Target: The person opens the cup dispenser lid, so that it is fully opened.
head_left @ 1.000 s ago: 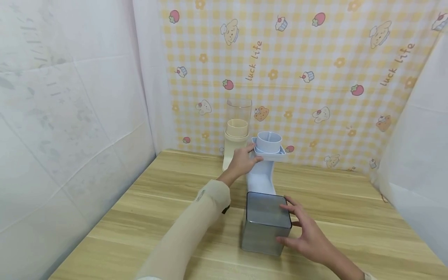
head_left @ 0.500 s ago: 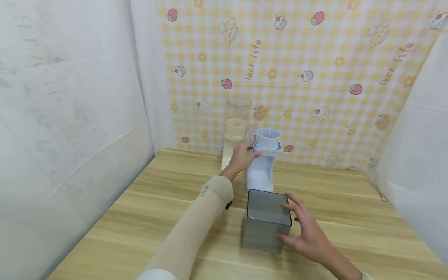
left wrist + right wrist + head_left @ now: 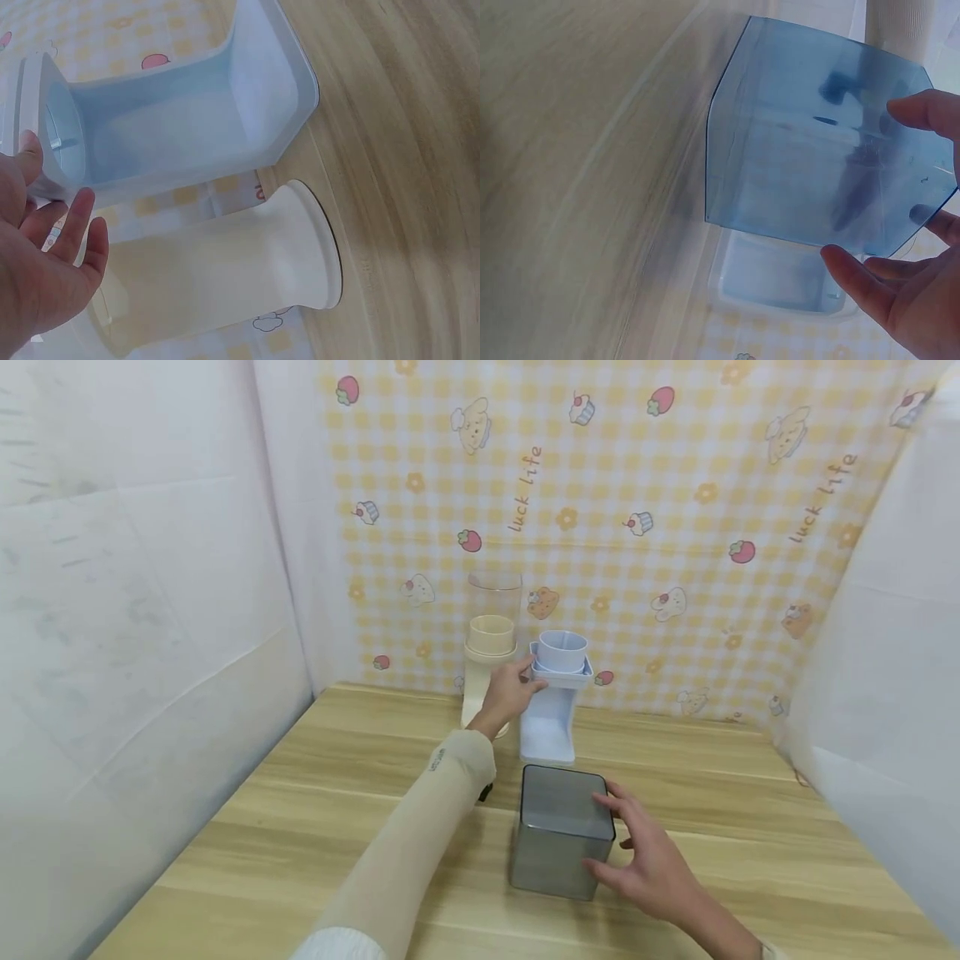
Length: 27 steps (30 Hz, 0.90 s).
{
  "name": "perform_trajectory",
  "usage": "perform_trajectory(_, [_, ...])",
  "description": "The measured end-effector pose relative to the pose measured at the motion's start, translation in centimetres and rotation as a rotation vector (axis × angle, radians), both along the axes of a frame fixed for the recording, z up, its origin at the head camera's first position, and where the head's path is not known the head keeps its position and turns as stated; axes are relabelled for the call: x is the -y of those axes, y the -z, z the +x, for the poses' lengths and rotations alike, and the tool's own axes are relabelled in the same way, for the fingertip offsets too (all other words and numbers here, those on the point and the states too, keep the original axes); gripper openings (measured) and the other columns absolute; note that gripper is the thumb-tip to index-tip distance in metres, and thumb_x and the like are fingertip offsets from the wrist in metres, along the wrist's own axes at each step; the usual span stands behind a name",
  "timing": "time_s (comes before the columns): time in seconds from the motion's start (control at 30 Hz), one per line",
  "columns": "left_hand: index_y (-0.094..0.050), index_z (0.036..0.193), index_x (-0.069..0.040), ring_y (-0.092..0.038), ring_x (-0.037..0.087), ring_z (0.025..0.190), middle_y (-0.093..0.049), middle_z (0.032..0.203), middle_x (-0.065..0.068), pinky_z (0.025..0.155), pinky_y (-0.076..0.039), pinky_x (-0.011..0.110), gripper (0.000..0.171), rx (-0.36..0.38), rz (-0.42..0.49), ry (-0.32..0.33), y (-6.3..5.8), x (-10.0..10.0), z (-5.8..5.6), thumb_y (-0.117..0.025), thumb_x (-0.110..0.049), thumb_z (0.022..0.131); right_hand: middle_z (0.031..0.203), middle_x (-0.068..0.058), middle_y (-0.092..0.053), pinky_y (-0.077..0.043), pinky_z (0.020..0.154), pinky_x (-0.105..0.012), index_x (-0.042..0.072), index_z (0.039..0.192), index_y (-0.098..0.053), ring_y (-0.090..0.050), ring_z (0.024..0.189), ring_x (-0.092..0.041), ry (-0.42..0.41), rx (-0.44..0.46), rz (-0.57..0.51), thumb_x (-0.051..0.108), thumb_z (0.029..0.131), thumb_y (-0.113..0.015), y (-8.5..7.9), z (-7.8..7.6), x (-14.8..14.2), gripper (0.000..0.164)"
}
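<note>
Shifted the pale blue dispenser stand (image 3: pixel 547 718) slightly back toward the checked cloth (image 3: pixel 600 468) with the left hand (image 3: pixel 507 695). Brought the front edge of its base (image 3: pixel 547 754), earlier hidden behind the smoky box (image 3: pixel 561 843), into sight. Turned the head view a little to the right.

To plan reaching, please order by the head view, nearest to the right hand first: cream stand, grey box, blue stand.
1. Grey box: at the right hand.
2. Blue stand: behind it.
3. Cream stand: farther back, left.

The left hand (image 3: pixel 506 695) partly hides the cream stand (image 3: pixel 477 675).
</note>
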<state>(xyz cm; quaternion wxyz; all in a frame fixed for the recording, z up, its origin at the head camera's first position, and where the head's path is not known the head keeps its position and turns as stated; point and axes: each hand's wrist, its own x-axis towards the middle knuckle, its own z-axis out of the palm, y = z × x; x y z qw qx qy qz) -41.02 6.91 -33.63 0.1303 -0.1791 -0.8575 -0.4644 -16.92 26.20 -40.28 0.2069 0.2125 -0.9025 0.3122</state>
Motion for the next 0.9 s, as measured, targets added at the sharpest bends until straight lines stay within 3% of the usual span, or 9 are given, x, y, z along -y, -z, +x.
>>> perform_trajectory(0.27, [-0.049,0.147,-0.023,-0.058,0.011,0.077,-0.068,0.104,0.005,0.058,-0.047,0.025,0.062,0.015,-0.100,-0.019,-0.3,-0.1,-0.7,-0.072,-0.036,0.090,0.142,-0.022,-0.050,-0.053,0.060,-0.026,0.007,0.138,-0.052,-0.061,0.105,-0.031,0.009,0.029,-0.047,0.013,0.071,-0.089,-0.1,0.2,0.2,0.077])
perform_trajectory(0.4, [-0.049,0.147,-0.026,-0.043,0.010,0.058,-0.067,0.108,0.006,0.050,-0.039,0.026,0.062,0.023,-0.128,-0.049,-0.5,0.1,-1.0,-0.071,-0.040,0.090,0.138,-0.020,-0.055,-0.052,0.057,-0.026,0.008,0.137,-0.051,-0.063,0.100,-0.029,-0.002,0.005,-0.043,0.009,0.070,-0.088,-0.1,-0.2,0.2,0.077])
perform_trajectory(0.5, [-0.050,0.146,-0.026,-0.038,0.013,0.054,-0.064,0.129,0.005,0.049,-0.037,0.028,0.062,0.025,-0.129,-0.058,-0.6,0.1,-1.2,-0.072,-0.041,0.090,0.137,-0.020,-0.055,-0.052,0.056,-0.024,0.009,0.138,-0.051,-0.064,0.098,-0.029,-0.007,0.011,-0.045,0.008,0.070,-0.088,-0.1,-0.3,0.1,0.077])
perform_trajectory(0.53, [-0.049,0.147,-0.026,-0.038,0.014,0.055,-0.064,0.127,0.007,0.049,-0.038,0.028,0.063,0.028,-0.139,-0.058,-0.6,0.1,-1.3,-0.071,-0.041,0.090,0.138,-0.020,-0.055,-0.052,0.056,-0.024,0.009,0.139,-0.051,-0.065,0.098,-0.029,-0.008,0.018,-0.050,0.008,0.071,-0.088,-0.1,-0.4,0.1,0.078])
perform_trajectory(0.6, [-0.049,0.147,-0.026,-0.045,0.017,0.062,-0.058,0.139,0.005,0.051,-0.040,0.030,0.063,0.020,-0.145,-0.063,-0.6,0.0,-1.4,-0.071,-0.042,0.090,0.138,-0.020,-0.054,-0.052,0.054,-0.023,0.009,0.139,-0.050,-0.065,0.099,-0.030,-0.014,0.028,-0.061,0.008,0.071,-0.088,-0.2,-0.4,0.1,0.078])
perform_trajectory(0.73, [-0.049,0.146,-0.029,-0.060,0.021,0.096,-0.051,0.148,0.002,0.063,-0.046,0.032,0.062,0.011,-0.170,-0.094,-0.6,-0.1,-1.8,-0.070,-0.044,0.090,0.139,-0.020,-0.054,-0.051,0.052,-0.022,0.010,0.139,-0.051,-0.065,0.099,-0.032,-0.017,0.038,-0.074,0.009,0.073,-0.087,-0.4,-0.4,0.1,0.076])
perform_trajectory(0.83, [-0.049,0.146,-0.030,-0.058,0.022,0.118,-0.053,0.146,-0.002,0.073,-0.049,0.035,0.062,0.001,-0.185,-0.111,-0.6,-0.3,-2.0,-0.070,-0.045,0.090,0.138,-0.020,-0.055,-0.051,0.050,-0.022,0.010,0.138,-0.052,-0.066,0.099,-0.033,-0.006,0.046,-0.081,0.009,0.072,-0.087,-0.4,-0.4,0.1,0.075])
perform_trajectory(0.9, [-0.049,0.146,-0.030,-0.057,0.022,0.122,-0.056,0.143,-0.004,0.077,-0.050,0.036,0.062,0.002,-0.187,-0.116,-0.5,-0.4,-2.1,-0.070,-0.045,0.090,0.139,-0.021,-0.054,-0.051,0.050,-0.022,0.009,0.138,-0.052,-0.065,0.099,-0.034,-0.002,0.056,-0.085,0.009,0.073,-0.087,-0.4,-0.5,0.2,0.075])
